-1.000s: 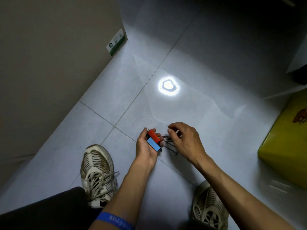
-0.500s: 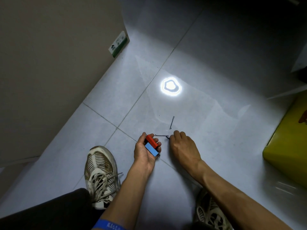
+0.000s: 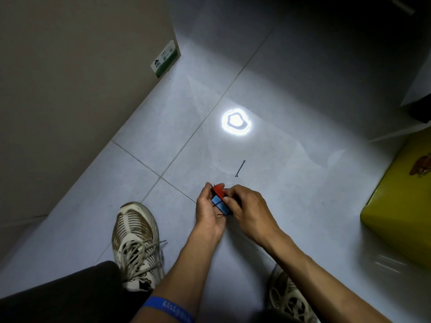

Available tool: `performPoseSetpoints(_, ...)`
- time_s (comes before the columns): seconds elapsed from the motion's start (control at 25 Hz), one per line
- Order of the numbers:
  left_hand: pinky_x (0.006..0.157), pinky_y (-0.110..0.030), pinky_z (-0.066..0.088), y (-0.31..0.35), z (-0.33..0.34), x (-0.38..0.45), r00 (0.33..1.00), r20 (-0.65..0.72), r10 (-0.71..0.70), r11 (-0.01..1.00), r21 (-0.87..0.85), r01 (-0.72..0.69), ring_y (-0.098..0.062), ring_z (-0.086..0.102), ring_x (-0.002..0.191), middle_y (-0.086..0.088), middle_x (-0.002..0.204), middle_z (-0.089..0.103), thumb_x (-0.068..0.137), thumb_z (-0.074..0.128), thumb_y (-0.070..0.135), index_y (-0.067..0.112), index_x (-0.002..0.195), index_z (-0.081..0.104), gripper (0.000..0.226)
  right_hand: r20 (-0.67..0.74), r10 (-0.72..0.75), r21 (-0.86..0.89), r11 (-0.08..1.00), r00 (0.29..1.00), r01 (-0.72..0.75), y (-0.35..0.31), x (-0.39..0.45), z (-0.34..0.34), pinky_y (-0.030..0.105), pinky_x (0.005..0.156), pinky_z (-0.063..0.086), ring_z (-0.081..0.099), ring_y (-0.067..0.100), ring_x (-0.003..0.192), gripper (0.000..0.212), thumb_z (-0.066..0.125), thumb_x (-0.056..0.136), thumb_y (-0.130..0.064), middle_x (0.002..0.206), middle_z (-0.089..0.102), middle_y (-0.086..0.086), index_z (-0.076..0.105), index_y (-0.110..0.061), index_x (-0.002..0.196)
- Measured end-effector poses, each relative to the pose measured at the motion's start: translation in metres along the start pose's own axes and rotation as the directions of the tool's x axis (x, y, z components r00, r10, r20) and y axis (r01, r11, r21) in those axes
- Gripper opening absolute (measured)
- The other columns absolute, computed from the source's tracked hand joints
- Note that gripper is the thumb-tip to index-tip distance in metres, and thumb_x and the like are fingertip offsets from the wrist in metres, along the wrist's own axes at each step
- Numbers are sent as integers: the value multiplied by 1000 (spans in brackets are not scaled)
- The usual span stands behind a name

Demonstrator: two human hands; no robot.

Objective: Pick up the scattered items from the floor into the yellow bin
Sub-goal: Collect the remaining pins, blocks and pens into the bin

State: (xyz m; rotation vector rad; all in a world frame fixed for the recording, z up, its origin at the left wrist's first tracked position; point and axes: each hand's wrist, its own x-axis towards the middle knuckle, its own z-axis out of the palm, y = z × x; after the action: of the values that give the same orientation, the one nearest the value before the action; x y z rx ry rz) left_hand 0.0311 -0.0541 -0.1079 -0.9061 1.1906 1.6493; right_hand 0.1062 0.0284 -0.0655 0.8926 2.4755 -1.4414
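Cupping a red-and-blue bar magnet (image 3: 219, 199) in the left hand (image 3: 208, 209) as a collector, the right hand's (image 3: 250, 209) fingers pinch dark hairpins against it, while one hairpin (image 3: 240, 168) lies beyond the fingers and the yellow bin (image 3: 401, 206) waits rightward.

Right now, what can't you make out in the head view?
- Yellow bin: cut off by the right edge; opening unseen.
- Thin dark pins at the magnet: too small, count unclear.
- Right hand fingertips: hidden behind the magnet.
- Left hand palm: covered by the magnet.
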Motion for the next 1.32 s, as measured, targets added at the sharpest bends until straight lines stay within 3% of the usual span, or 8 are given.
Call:
performPoseSetpoints(0.24,57,-31,49,8,-1,-1,999,-4,34,999,-13,-34,-20,64,56,-8,67,66,99,47,34,5,91,64,34,-198,55,141,990,979,-27,11,11,-3,13,71,48,67,2,81,15,59,94,-17,91,73,-9,73,-19,99)
performPoseSetpoints(0.4,47,-26,43,17,-18,0,997,-72,42,998,40,-39,-18,59,50,-5,61,60,97,51,32,8,87,61,28,-41,-68,-461,886,997,42,29,28,16,35,66,46,58,26,89,17,48,97,-18,99,64,4,64,-13,101)
performPoseSetpoints(0.52,51,-28,46,27,-29,2,993,-96,62,998,39,-58,-20,62,54,-7,64,63,95,54,33,7,89,62,28,99,-50,-664,740,994,104,24,38,28,35,61,34,54,29,86,17,41,94,-3,101,58,10,55,-10,101)
performPoseSetpoints(0.72,60,-31,51,33,-28,5,993,-92,78,996,40,-74,-21,65,60,-8,68,68,95,56,38,9,89,64,31,111,-24,-230,972,994,49,9,36,23,30,59,33,50,21,70,14,44,98,-22,84,53,1,48,-16,86)
performPoseSetpoints(0.84,59,-28,51,30,-21,6,996,-74,54,998,19,-53,-17,67,58,-3,63,69,94,57,36,11,86,65,28,100,-134,-107,984,986,145,-7,31,29,31,61,39,53,15,71,10,53,93,-29,82,57,-7,56,-23,85)
performPoseSetpoints(1.0,48,-25,43,35,-27,4,996,-45,75,997,-3,-75,-17,60,52,-5,62,62,95,55,40,10,86,62,32,-181,-27,-319,947,983,-33,20,43,2,37,76,50,56,26,96,26,50,96,-16,115,60,3,61,-17,119)
performPoseSetpoints(1.2,48,-26,43,39,-33,3,997,-53,63,998,3,-63,-19,61,53,-7,64,63,96,52,35,8,89,63,30,-39,16,-694,719,999,-38,32,68,-8,40,67,44,49,29,87,22,42,87,4,104,55,10,56,-6,101)
performPoseSetpoints(1.32,51,-28,47,39,-32,4,996,-60,73,997,-16,-74,-22,64,57,-9,67,67,98,48,38,6,91,64,36,-66,63,-635,767,996,-90,22,70,-3,39,70,37,50,31,87,17,37,92,0,101,55,13,52,-5,100)
